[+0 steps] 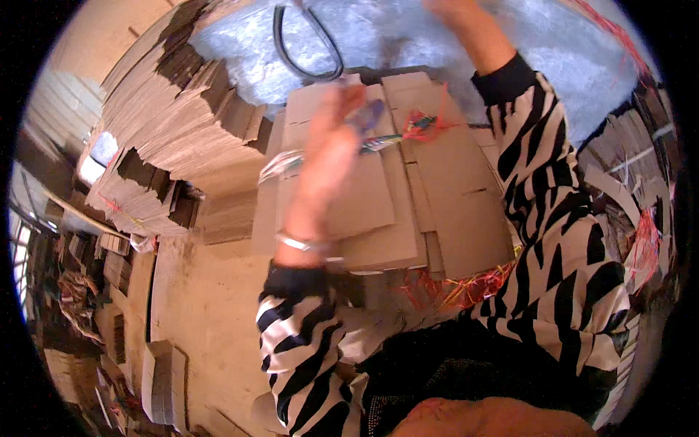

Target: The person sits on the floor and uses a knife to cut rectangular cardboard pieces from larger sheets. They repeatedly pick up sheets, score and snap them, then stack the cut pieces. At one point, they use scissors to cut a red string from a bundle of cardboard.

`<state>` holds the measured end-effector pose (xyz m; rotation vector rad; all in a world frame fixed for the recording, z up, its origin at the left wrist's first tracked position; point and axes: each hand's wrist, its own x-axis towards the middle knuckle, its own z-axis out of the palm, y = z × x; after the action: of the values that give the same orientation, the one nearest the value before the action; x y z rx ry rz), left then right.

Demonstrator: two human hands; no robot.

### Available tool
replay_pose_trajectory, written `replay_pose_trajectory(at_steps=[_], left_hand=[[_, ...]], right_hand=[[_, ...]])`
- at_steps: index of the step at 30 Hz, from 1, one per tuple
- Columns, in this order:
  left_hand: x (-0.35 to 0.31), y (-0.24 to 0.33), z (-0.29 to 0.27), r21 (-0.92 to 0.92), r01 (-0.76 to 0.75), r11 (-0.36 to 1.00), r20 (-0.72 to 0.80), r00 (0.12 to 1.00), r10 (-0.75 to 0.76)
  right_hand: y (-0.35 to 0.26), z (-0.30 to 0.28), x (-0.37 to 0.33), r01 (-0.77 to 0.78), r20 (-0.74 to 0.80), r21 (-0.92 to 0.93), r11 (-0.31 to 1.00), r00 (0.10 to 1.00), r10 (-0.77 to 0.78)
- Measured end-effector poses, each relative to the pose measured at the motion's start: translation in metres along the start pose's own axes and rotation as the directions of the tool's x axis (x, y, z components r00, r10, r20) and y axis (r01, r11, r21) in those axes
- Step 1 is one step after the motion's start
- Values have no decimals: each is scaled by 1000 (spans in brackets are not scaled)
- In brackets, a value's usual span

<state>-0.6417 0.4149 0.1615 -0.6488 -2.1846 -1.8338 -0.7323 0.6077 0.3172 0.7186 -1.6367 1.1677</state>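
Observation:
In front of me lies a stack of flat cardboard pieces (pixel 466 197). Across its top runs a twisted multicoloured cord (pixel 382 143), which ends in a tuft of red and green strands (pixel 424 125). My left hand (pixel 338 109) is over the stack beside this cord, its fingers smeared by motion. A bluish-purple patch (pixel 368 114) shows next to those fingers, too blurred to name. Up at the top edge, beyond the stack, my right hand (pixel 457 11) is partly cut off, and its fingers are out of sight.
A black curved tube (pixel 320 73) hangs over the blue-grey surface (pixel 393 36) behind the stack. Tall piles of cardboard (pixel 175 109) stand at the left. Red and yellow strands (pixel 466 288) lie along the near edge. More cardboard (pixel 619 146) and pink strands (pixel 644 244) are at the right.

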Motion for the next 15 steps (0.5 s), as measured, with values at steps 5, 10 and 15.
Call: replay_pose_trajectory(at_steps=[5,10,15], left_hand=[[-21,30,-21,-661,-88,745,-135,991,-2],[-23,58,4,-572,-64,818,-280,952,-121],[-20,70,15,-470,-92,878,-256,966,-36]], right_hand=[[-8,16,-55,-271,129,245,931,961,246],[5,0,-89,-625,579,560,543,765,284],[-35,-54,-123,-845,826,446,297,516,227]])
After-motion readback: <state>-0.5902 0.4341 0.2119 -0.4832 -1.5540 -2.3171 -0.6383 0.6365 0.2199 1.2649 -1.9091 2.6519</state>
